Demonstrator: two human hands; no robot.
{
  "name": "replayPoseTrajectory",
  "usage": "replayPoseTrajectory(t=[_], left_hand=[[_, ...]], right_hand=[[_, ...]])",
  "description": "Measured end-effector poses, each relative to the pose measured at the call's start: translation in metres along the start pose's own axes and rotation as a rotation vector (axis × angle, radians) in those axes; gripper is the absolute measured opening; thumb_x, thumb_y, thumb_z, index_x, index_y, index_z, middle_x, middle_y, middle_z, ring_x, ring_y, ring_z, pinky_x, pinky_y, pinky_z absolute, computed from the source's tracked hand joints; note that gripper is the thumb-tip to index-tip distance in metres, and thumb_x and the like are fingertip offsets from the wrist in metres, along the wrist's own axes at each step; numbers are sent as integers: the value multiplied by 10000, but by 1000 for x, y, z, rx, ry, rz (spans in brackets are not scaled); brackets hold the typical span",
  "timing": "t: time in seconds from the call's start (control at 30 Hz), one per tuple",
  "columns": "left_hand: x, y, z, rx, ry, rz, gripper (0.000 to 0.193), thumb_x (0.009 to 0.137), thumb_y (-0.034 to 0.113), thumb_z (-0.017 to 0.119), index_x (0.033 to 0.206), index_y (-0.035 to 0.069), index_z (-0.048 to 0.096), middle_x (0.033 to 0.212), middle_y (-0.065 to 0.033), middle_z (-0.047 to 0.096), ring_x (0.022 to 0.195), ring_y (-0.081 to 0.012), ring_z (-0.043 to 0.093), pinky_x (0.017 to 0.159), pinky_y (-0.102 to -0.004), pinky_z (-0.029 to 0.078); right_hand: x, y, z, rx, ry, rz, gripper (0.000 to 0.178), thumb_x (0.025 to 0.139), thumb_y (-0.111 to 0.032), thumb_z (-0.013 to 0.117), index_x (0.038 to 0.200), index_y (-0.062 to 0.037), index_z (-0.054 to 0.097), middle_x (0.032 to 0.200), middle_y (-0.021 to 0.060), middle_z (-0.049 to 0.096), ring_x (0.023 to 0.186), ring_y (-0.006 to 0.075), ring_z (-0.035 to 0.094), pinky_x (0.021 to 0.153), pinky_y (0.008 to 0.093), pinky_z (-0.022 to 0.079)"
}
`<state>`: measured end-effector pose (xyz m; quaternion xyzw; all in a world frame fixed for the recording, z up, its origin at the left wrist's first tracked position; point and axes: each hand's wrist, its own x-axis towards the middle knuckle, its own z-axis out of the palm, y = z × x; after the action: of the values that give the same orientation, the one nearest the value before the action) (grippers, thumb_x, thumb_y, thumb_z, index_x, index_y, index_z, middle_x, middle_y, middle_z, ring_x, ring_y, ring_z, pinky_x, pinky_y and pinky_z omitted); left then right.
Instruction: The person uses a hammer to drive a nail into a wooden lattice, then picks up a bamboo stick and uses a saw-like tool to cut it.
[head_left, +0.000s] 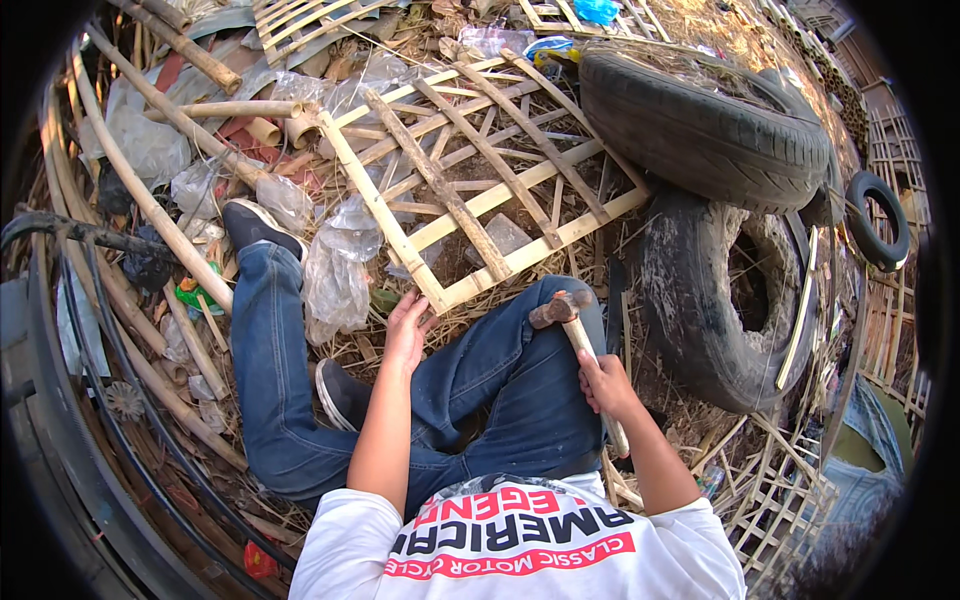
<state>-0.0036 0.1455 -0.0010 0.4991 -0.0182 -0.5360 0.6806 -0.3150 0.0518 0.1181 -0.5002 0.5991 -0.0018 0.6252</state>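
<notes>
A bamboo lattice panel (pixel 465 200) of crossed split strips lies ahead of me, its near corner pointing toward my lap. My left hand (pixel 406 335) is closed at that near corner, fingers on the end of the strips. In my right hand (pixel 606 385) is a hammer (pixel 578 338), gripped around its pale wooden handle. The rusty hammer head is up over my right knee, apart from the panel. The handle's lower end sticks out below my fist.
Two worn tyres, one upper tyre (pixel 700 125) and one lower tyre (pixel 725 300), stand to the right. A smaller tyre (pixel 878 220) is farther right. Bamboo poles (pixel 150 190) and crumpled plastic bags (pixel 345 265) litter the left. Another lattice piece (pixel 785 500) lies at lower right.
</notes>
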Motion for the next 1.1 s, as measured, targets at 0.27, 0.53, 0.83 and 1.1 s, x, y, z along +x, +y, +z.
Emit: replayPoseTrajectory(t=[0.27, 0.53, 0.83, 1.1], left_hand=[[-2, -3, 10, 16, -30, -39, 411, 891, 196, 563, 1277, 81, 479, 1156, -45, 578, 1067, -172, 533, 877, -346, 442], [-14, -4, -9, 44, 36, -62, 472, 895, 226, 555, 1325, 79, 430, 1223, -91, 546, 1127, -216, 508, 914, -370, 423], [-23, 5, -36, 12, 119, 12, 503, 887, 246, 560, 1345, 107, 407, 1233, -112, 533, 1137, -228, 510, 897, -392, 440], [-40, 12, -60, 30, 220, 45, 439, 901, 227, 562, 1300, 97, 435, 1137, -72, 569, 1081, -200, 535, 848, -378, 461]], right_hand=[[-1, 5, -1, -8, 0, -30, 532, 932, -476, 479, 634, -35, 470, 526, 26, 446, 377, 107, 436, 337, 260, 363], [-60, -6, -34, -386, 480, -480, 332, 845, -251, 658, 725, 43, 560, 515, 145, 495, 452, 204, 479, 464, 359, 380], [-84, -30, -168, -1029, 1144, -541, 317, 795, -325, 689, 840, -23, 602, 761, 164, 617, 702, 372, 605, 608, 425, 466], [-58, -8, -206, -967, 1150, -383, 394, 793, -401, 667, 846, -11, 652, 794, 183, 643, 752, 372, 620, 675, 429, 477]])
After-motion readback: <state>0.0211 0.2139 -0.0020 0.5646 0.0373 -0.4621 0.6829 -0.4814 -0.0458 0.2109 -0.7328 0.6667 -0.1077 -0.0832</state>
